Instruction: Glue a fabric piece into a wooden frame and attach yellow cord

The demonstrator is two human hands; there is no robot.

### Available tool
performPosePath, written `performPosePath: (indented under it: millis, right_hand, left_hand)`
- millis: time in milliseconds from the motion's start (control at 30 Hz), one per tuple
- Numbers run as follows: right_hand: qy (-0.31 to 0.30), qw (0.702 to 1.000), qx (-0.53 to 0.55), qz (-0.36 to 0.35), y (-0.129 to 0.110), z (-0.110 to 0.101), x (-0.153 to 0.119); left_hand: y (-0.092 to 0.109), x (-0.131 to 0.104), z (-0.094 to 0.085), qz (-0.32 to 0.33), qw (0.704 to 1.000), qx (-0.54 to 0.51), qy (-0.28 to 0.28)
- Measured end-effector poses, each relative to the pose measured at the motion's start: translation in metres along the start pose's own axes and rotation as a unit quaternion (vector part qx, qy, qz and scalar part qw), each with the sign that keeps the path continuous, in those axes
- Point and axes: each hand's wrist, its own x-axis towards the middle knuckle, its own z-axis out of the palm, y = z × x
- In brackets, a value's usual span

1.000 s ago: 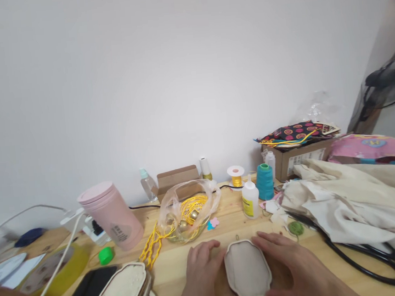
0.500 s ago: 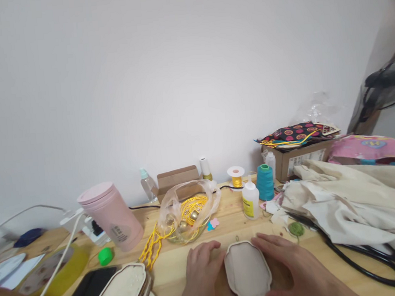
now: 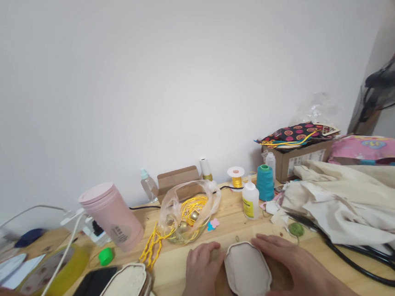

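A small greyish-white panel (image 3: 248, 272) with a scalloped, raised cream rim lies flat near the table's front edge. My left hand (image 3: 204, 274) curves around its left side, the thumb at the lower left edge. Around the right side curls my right hand (image 3: 294, 266), its fingertips at the upper right corner and its thumb at the lower right. Both hands hold the panel by its edges. A tiny loop (image 3: 237, 239) shows just beyond its top edge. To the left, a stack of similar cream panels (image 3: 120, 293) partly covers a black phone (image 3: 82, 294).
Behind stand a plastic bag with yellow cords and bells (image 3: 189, 213), a glue bottle (image 3: 251, 201), a teal thread cone (image 3: 265, 182) and a pink tumbler (image 3: 113, 217). Black-handled scissors (image 3: 371, 275) lie at right, partly under cream cloth (image 3: 354, 203). A yellow tape roll (image 3: 73, 269) sits left.
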Motion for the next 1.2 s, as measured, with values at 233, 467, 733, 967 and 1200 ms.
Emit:
performPosePath:
  millis: [233, 467, 733, 967, 1200]
  right_hand:
    - [-0.015, 1.000, -0.015, 0.010, -0.001, -0.002, 0.000]
    - [-0.041, 0.999, -0.029, 0.010, -0.006, -0.007, 0.002]
    - [-0.028, 0.999, -0.025, 0.010, -0.006, -0.005, 0.000]
    - [-0.013, 0.999, -0.032, -0.002, -0.010, -0.004, -0.001]
    - [-0.002, 1.000, -0.029, 0.011, -0.004, 0.003, -0.001]
  left_hand:
    - [0.001, 0.000, -0.002, 0.000, 1.000, 0.005, -0.005]
    - [0.000, -0.001, -0.001, 0.013, 1.000, 0.021, -0.003]
    - [-0.001, -0.001, 0.000, 0.028, 0.999, 0.025, 0.008]
    - [0.002, 0.000, -0.001, 0.027, 0.999, 0.022, 0.001]
    - [0.012, 0.002, -0.009, -0.024, 1.000, 0.004, -0.003]
